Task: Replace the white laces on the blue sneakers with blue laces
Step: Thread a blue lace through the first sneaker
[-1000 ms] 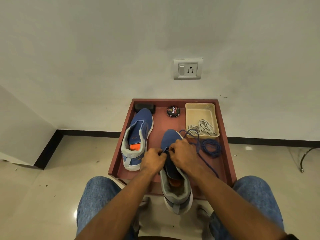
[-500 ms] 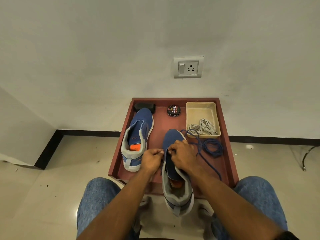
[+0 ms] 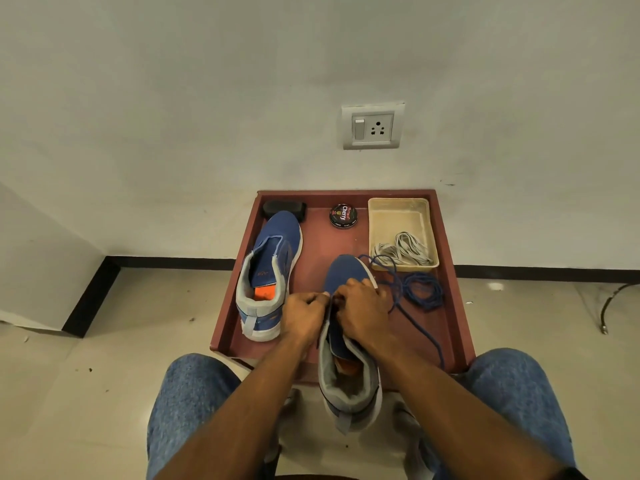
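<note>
Tray: a red-brown tray with raised rim carries all items; its far edge sits against the wall.
Left sneaker: one blue sneaker lies along the tray's left edge, toe toward the far-left corner, unlaced, clear of both hands.
Black block: one black block sits in the far-left corner, touching the left sneaker's toe.
Left hand: the left hand is curled closed, fingertips pinched at the eyelet area of the worked sneaker; exactly what it pinches is too small to tell.
Worked sneaker: one blue sneaker lies at the tray's middle, heel overhanging the near edge, toe pointing to the far edge; it sits between and under both hands.
Polish tin: one round black tin stands near the far edge, centre, apart from the sneakers.
Right hand: the right hand is curled closed over the sneaker's tongue, fingertips meeting the left hand's; it appears to grip the blue lace.
Blue lace: blue lace runs from the hands rightward, looping in a loose coil beside the right edge, one strand trailing to the near edge.
Cream dish: one cream dish occupies the far-right corner.
White laces: a bundle of white laces lies in the dish's near end.
Obstruction: the hands cover the eyelets.
Count: two sneakers, two hands.
</note>
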